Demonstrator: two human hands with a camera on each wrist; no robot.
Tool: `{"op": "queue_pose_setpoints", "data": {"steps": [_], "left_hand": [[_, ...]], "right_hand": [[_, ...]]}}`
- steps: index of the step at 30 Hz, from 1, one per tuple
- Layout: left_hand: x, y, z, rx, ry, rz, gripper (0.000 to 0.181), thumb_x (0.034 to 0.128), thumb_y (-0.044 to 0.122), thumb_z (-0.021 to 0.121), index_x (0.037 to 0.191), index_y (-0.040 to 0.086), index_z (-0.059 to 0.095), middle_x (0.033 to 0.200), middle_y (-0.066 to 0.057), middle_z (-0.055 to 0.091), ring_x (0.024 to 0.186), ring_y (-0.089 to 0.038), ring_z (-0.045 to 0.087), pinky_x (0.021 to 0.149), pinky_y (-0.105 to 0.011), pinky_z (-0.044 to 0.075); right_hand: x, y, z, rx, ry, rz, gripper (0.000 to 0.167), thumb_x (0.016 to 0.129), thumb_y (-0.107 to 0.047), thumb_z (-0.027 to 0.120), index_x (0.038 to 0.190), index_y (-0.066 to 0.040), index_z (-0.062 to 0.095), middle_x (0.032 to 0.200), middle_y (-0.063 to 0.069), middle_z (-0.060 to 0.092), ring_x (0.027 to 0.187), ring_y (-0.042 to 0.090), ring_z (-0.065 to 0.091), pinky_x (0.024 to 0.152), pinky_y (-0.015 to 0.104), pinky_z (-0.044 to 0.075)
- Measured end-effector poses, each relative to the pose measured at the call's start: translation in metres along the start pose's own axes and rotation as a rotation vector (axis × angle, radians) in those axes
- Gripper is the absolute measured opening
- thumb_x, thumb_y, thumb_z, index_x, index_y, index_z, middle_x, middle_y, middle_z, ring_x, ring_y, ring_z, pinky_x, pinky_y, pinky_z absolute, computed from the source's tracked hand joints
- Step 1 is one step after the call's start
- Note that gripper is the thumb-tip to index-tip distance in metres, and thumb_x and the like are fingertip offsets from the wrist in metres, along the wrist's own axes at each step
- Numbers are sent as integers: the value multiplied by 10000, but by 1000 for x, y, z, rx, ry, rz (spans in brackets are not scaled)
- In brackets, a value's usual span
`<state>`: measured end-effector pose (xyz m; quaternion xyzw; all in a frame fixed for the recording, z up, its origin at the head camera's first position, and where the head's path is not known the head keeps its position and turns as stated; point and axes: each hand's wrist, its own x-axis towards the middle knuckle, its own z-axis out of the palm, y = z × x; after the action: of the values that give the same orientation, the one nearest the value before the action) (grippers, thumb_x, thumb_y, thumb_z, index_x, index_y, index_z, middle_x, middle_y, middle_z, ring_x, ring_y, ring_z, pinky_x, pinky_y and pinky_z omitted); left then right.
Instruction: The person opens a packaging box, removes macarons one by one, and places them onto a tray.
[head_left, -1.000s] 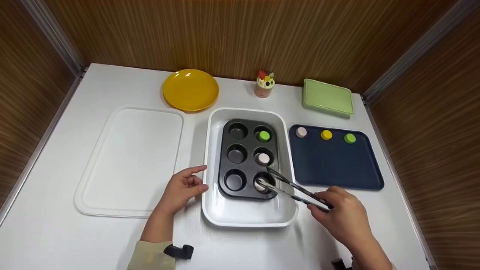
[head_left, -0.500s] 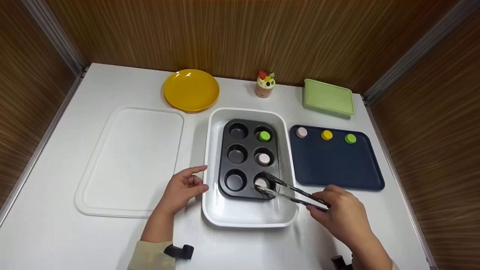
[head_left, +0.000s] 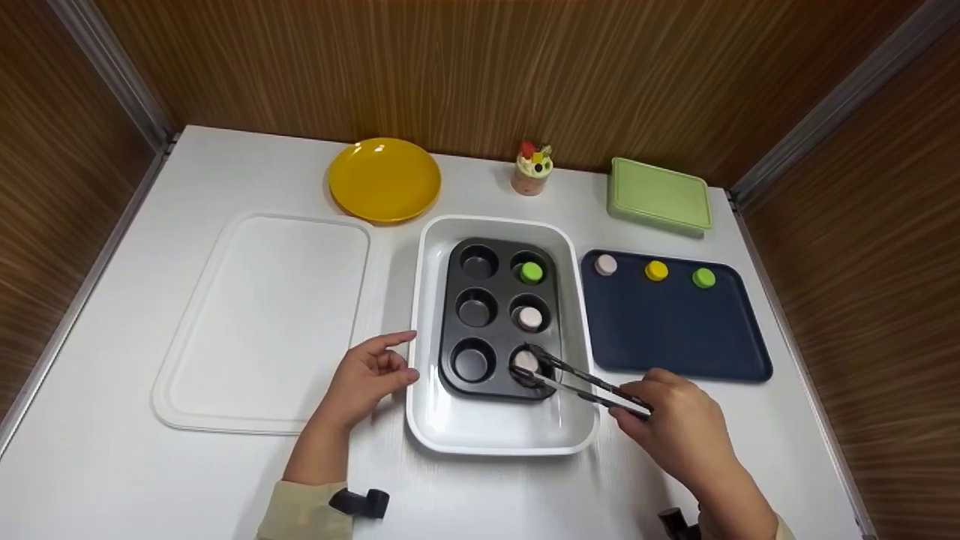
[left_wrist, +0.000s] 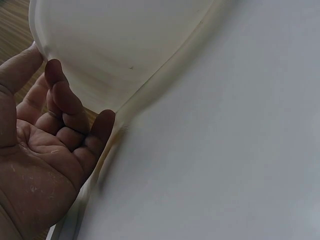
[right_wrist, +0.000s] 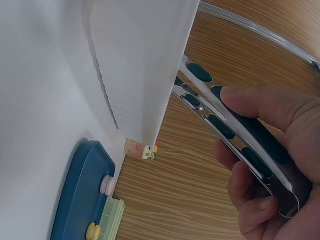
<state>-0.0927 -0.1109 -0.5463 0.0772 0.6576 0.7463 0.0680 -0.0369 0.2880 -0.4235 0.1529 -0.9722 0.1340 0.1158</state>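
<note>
My right hand [head_left: 679,427] grips a pair of metal tongs [head_left: 581,394] with dark grip pads. The tong tips reach into the near right cup of a black muffin tin [head_left: 499,326], either side of a pale pink macaron [head_left: 526,362]; whether they squeeze it, I cannot tell. Another pink macaron [head_left: 530,318] and a green macaron [head_left: 531,271] sit in the cups behind it. The tin lies in a deep white tub [head_left: 499,442]. Thumb and forefinger of my left hand [head_left: 371,379] touch the tub's left wall from outside; the other fingers are bent.
Right of the tub lies a navy tray [head_left: 675,330] with pink [head_left: 606,264], yellow [head_left: 656,271] and green macarons [head_left: 703,277]. A green lidded box [head_left: 660,191], dessert cup [head_left: 531,176] and yellow plate [head_left: 385,180] stand at the back. A white lid [head_left: 270,322] lies left.
The tong tips have shifted slightly toward me and down into the cup, from over the near pink macaron to either side of it. My left hand has stayed put.
</note>
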Motion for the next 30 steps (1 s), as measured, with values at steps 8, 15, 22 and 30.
{"op": "queue_pose_setpoints", "data": {"steps": [8, 15, 22, 30], "left_hand": [[0, 0, 0, -5, -4, 8, 544, 871, -98, 789, 1382, -122, 605, 813, -27, 659, 735, -100, 593, 676, -218, 488], [0, 1, 1, -14, 0, -25, 560, 866, -82, 804, 1390, -112, 607, 821, -44, 651, 758, -107, 609, 705, -217, 503], [0, 3, 2, -9, -3, -18, 552, 869, -91, 792, 1387, -121, 603, 808, -23, 655, 744, -98, 602, 690, -214, 496], [0, 1, 1, -15, -7, -11, 548, 879, -88, 789, 1390, -127, 594, 815, -18, 661, 745, -98, 603, 686, -216, 499]], "right_hand": [[-5, 1, 5, -4, 50, -43, 248, 683, -75, 969, 875, -136, 824, 750, -104, 586, 616, 70, 523, 505, 327, 430], [-10, 3, 7, 23, 97, -51, 265, 675, -80, 971, 878, -147, 813, 734, -132, 549, 607, 33, 457, 498, 298, 394], [-15, 3, 3, 74, 153, -47, 291, 650, -53, 983, 875, -140, 819, 722, -153, 544, 614, -6, 438, 506, 266, 390], [-21, 7, -4, 104, 235, -42, 321, 622, -27, 979, 886, -126, 824, 719, -132, 576, 608, -5, 460, 522, 218, 384]]}}
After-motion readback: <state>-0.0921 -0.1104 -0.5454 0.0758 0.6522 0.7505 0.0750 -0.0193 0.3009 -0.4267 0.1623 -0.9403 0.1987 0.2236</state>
